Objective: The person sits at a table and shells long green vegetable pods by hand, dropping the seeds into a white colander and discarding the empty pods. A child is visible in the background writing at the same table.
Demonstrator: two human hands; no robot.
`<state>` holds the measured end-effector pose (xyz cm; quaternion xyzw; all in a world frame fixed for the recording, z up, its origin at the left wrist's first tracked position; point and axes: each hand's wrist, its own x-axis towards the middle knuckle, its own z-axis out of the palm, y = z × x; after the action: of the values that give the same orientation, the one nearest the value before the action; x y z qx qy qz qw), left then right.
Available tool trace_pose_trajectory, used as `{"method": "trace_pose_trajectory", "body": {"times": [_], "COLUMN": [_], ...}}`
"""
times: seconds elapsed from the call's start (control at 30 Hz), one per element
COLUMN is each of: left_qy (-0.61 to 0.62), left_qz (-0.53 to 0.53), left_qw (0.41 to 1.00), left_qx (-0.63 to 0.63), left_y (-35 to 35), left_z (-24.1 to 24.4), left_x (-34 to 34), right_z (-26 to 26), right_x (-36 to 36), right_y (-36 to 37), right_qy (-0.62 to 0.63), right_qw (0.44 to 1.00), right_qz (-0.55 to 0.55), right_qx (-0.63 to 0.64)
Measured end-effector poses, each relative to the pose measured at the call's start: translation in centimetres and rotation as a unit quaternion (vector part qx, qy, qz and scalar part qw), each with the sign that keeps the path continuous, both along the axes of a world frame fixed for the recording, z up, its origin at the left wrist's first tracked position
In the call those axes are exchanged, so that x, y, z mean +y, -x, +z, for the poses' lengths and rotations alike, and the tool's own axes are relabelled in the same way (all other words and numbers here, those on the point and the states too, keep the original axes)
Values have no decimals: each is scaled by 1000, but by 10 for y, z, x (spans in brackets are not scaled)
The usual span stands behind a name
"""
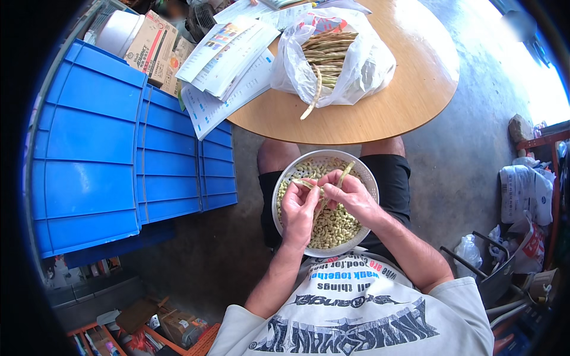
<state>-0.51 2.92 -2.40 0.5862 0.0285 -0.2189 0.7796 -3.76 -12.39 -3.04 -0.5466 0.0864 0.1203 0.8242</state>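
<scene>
A white perforated plastic colander (277, 209) rests on my lap, its bottom covered with shelled pale green beans (335, 227). Above it, my left hand (299, 209) and my right hand (349, 196) meet, fingertips nearly touching. Between them they grip a long green bean pod (347, 171). One piece of pod pokes up past the right fingers, another lies across the left fingertips, and a strip hangs below. Whether the pod is split into separate pieces is partly hidden by the fingers.
Before me is a round wooden table (418, 98). On it, a white plastic bag (374, 75) holds unshelled bean pods (329, 53), one drooping over its edge. Printed papers (231, 62) overhang the left side. Large blue plastic crates (98, 138) stand left; bags (521, 191) sit right.
</scene>
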Motion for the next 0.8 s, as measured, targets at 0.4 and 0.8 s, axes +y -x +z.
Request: {"method": "trace_pose_trajectory", "body": {"times": [0.4, 0.8], "left_qy": [-32, -2], "left_qz": [31, -14], "left_qw": [999, 1000], "left_qx": [-31, 13], "left_y": [-1, 0], "left_z": [-1, 8], "left_x": [-1, -1], "right_z": [6, -3], "right_x": [0, -1], "right_y": [0, 0], "right_qy": [39, 46], "right_qw": [998, 996], "right_qz": [-50, -62], "right_qx": [2, -35]}}
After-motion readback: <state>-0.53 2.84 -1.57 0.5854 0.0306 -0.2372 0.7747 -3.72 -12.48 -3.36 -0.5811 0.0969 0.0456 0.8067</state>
